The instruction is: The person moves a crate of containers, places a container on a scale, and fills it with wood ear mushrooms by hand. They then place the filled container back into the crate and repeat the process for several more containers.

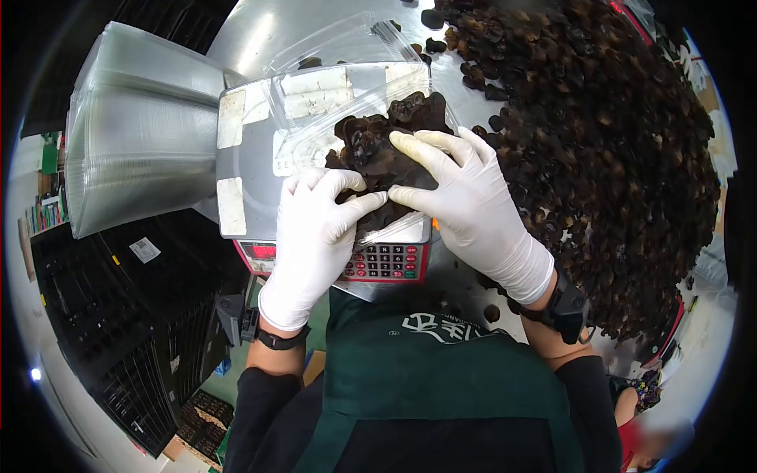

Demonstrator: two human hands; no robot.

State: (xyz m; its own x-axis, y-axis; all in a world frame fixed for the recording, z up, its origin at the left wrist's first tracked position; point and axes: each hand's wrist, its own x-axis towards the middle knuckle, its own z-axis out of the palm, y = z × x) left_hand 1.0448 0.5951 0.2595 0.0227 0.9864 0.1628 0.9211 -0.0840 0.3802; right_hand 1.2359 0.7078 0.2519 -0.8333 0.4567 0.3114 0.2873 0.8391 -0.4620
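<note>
Dark brown, ruffled pieces [364,147] fill an open clear plastic tray [392,228] on the grey scale [254,177]; white-gloved left hand [315,229] curls narrow on them, white-gloved right hand [473,197] spreads wider. Big dark heap [607,158] unpacked.

Gloves [315,236] white, apron [441,370] dk green w/ white print, fungus [599,158] blk-brown, scale [256,197] grey w/ red trim, crates [118,315] blk!

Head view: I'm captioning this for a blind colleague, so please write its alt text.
A white-gloved left hand and right hand touch dark, curled pieces in clear plastic packaging on a scale. A large heap of similar pieces spreads at right; stacked clear plastic containers sit at left.
</note>
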